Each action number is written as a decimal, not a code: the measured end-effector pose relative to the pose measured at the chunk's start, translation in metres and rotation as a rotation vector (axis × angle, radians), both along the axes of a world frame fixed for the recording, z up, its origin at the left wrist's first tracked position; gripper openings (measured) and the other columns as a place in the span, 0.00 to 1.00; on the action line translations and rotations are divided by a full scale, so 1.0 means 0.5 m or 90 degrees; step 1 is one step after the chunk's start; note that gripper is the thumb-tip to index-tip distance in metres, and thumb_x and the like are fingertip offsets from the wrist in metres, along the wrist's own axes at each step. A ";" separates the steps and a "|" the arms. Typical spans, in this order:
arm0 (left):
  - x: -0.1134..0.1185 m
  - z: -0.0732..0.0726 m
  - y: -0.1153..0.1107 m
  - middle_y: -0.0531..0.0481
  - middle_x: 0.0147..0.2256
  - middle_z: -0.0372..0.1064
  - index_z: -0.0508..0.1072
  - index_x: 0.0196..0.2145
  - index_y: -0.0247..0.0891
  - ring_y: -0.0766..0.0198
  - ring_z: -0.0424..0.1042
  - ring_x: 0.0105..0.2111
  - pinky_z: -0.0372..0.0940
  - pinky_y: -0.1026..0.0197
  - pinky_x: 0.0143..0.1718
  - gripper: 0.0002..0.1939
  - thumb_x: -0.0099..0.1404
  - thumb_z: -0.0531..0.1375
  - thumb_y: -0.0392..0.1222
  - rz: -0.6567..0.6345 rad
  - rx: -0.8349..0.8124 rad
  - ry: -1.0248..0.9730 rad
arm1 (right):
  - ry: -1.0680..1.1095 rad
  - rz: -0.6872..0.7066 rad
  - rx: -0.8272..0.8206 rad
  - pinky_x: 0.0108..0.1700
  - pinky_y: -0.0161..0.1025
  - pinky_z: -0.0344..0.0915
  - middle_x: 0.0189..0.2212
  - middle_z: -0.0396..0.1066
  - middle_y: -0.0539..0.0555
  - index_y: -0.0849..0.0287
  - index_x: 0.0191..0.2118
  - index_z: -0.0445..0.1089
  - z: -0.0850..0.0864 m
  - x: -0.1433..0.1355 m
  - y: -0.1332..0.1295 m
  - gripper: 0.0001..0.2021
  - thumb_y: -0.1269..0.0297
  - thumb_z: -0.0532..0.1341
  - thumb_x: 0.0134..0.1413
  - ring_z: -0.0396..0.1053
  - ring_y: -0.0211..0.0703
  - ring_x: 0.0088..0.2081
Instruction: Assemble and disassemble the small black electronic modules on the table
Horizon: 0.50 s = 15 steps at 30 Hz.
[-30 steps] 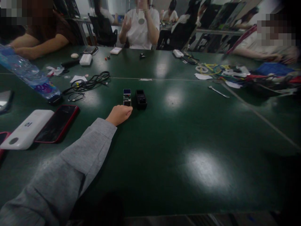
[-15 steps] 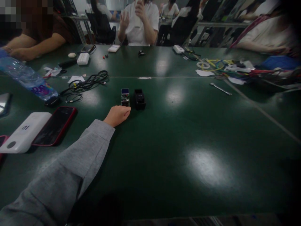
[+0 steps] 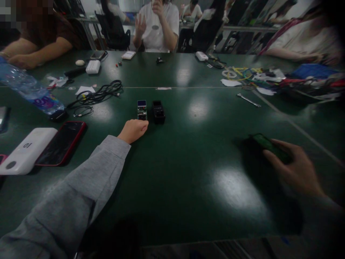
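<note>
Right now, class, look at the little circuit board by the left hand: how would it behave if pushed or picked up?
The circuit board lies flat on the smooth, shiny table, so it would probably slide, not roll. It looks small beside the left hand, so likely light. Its exposed parts and small screen suggest it is stiff but fragile.

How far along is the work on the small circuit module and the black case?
Done: circuit module and black case lie side by side, apart. In hand: left hand rests closed just below the module; right hand holds a dark green object. Left: the two parts remain unjoined.
</note>
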<state>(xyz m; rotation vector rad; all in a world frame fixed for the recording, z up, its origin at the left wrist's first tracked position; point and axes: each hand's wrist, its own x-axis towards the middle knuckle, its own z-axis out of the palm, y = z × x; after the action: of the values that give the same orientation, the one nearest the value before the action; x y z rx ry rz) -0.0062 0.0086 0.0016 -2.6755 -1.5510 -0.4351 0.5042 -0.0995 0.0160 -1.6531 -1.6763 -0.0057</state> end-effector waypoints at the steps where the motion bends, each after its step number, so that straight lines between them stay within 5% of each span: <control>1: -0.001 -0.001 0.001 0.50 0.26 0.69 0.68 0.26 0.38 0.66 0.59 0.24 0.43 0.59 0.25 0.12 0.66 0.51 0.34 0.001 0.003 0.001 | -0.006 0.061 -0.046 0.43 0.62 0.66 0.46 0.72 0.66 0.44 0.55 0.71 -0.004 -0.047 0.016 0.27 0.37 0.63 0.55 0.72 0.62 0.45; 5: 0.000 -0.001 0.001 0.50 0.26 0.69 0.68 0.25 0.38 0.65 0.60 0.24 0.43 0.59 0.25 0.12 0.65 0.51 0.34 0.007 0.011 0.009 | -0.010 0.459 -0.081 0.59 0.60 0.65 0.56 0.67 0.60 0.50 0.62 0.62 -0.001 -0.328 0.062 0.22 0.53 0.60 0.65 0.66 0.56 0.57; 8: 0.004 0.003 -0.002 0.50 0.26 0.70 0.69 0.26 0.38 0.65 0.61 0.24 0.42 0.59 0.25 0.12 0.65 0.52 0.34 0.020 0.008 0.019 | -0.024 0.654 -0.082 0.60 0.57 0.64 0.58 0.66 0.58 0.53 0.61 0.61 0.008 -0.497 0.072 0.20 0.56 0.59 0.67 0.64 0.52 0.59; 11: 0.007 0.006 -0.004 0.50 0.26 0.70 0.71 0.27 0.39 0.65 0.62 0.24 0.42 0.59 0.25 0.11 0.65 0.52 0.35 0.024 0.005 0.023 | 0.056 0.663 -0.031 0.60 0.55 0.64 0.56 0.68 0.57 0.53 0.59 0.63 0.006 -0.555 0.095 0.17 0.56 0.55 0.69 0.64 0.50 0.58; 15: 0.010 0.008 -0.003 0.49 0.27 0.72 0.73 0.28 0.38 0.65 0.65 0.24 0.43 0.59 0.25 0.11 0.65 0.52 0.35 0.027 -0.003 0.032 | 0.126 0.467 0.083 0.60 0.55 0.63 0.53 0.68 0.57 0.52 0.56 0.65 -0.019 -0.541 0.176 0.16 0.53 0.52 0.70 0.64 0.51 0.57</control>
<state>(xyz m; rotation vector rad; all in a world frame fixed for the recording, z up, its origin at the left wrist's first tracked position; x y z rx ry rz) -0.0010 0.0071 0.0055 -2.6293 -1.5943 -0.3604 0.2337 -0.0115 0.0064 -0.8407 -1.9775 0.3837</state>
